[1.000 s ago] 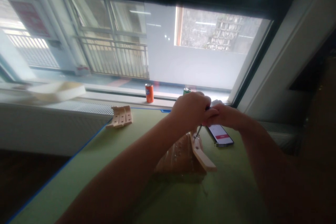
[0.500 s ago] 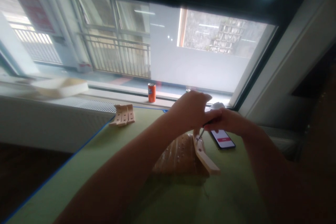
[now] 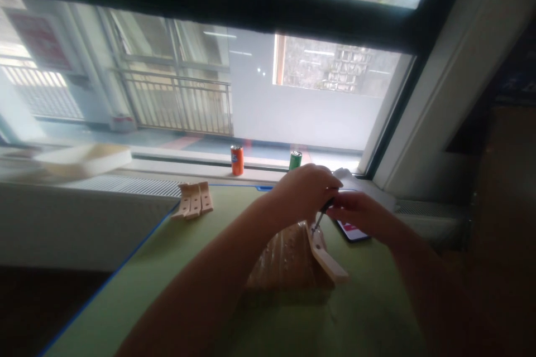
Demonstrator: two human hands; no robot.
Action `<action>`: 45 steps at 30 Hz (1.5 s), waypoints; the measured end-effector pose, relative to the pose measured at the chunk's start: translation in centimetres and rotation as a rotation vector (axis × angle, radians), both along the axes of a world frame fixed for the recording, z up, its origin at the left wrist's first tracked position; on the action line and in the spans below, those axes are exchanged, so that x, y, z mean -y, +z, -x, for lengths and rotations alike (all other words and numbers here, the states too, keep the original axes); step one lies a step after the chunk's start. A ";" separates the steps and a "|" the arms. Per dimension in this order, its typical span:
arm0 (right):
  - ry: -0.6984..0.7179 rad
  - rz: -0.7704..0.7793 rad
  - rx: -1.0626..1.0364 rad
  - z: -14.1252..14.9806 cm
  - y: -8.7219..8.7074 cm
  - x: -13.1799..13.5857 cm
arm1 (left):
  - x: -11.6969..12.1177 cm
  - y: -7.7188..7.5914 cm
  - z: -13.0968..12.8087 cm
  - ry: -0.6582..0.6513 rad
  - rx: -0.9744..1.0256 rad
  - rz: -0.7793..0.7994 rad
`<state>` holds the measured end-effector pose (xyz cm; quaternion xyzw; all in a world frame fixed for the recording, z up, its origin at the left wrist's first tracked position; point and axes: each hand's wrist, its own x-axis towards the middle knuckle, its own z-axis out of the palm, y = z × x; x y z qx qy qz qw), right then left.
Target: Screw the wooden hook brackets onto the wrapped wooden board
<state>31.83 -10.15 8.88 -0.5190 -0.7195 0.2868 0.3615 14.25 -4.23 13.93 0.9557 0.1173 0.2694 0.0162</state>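
A wooden assembly (image 3: 288, 259) of slats stands tilted on the green table (image 3: 176, 279), with a pale wooden strip (image 3: 327, 259) along its right edge. Both hands meet above its top end. My left hand (image 3: 304, 192) is closed around the upper part of a dark-handled screwdriver (image 3: 322, 213). My right hand (image 3: 355, 215) pinches the same tool lower down, its thin shaft pointing into the top of the strip. The tip itself is too small to make out.
A phone (image 3: 352, 230) with a lit screen lies just right of the hands. Several loose wooden pieces (image 3: 193, 201) lie at the table's far left. An orange can (image 3: 237, 159) and a green can (image 3: 295, 160) stand on the windowsill. A pale tray (image 3: 84, 157) rests on the sill at left.
My left hand's fingers have closed down over the screwdriver. The view has tipped up slightly, so the green can shows again behind the hands. The hands stay at the assembly's top.
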 end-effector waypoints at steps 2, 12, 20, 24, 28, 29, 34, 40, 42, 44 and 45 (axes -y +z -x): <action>-0.102 -0.011 -0.156 0.9 -1.6 0.9 | -0.4 -0.2 0.2 -0.042 0.023 0.060; -0.404 -0.248 -0.227 3.3 -6.1 1.0 | -0.9 -1.2 -0.3 -0.102 0.024 0.351; -0.417 -0.279 -0.207 3.5 -6.3 1.1 | -1.3 -2.7 -2.4 -0.038 0.232 0.247; -0.360 -0.249 -0.235 3.7 -6.8 0.9 | -1.9 -3.2 -2.7 -0.038 0.260 0.353; -0.376 -0.254 -0.240 3.8 -7.1 0.7 | -2.1 -3.5 -2.7 -0.166 0.243 0.559; -0.378 -0.249 -0.242 3.8 -7.2 0.7 | -2.1 -3.6 -2.8 -0.195 0.246 0.596; -0.419 -0.208 -0.230 3.5 -6.9 0.7 | -1.9 -4.6 -3.3 -0.115 0.324 0.561; -0.472 -0.182 -0.229 3.4 -6.7 0.6 | -2.0 -4.6 -3.4 -0.038 0.362 0.300; -0.497 -0.182 -0.233 3.4 -6.9 0.4 | -2.2 -4.6 -3.4 -0.036 0.361 0.301; -0.508 -0.181 -0.239 3.5 -7.1 0.2 | -2.3 -4.8 -3.4 -0.015 0.372 0.335; -0.511 -0.184 -0.247 3.5 -7.2 0.2 | -2.3 -4.8 -3.4 -0.002 0.381 0.354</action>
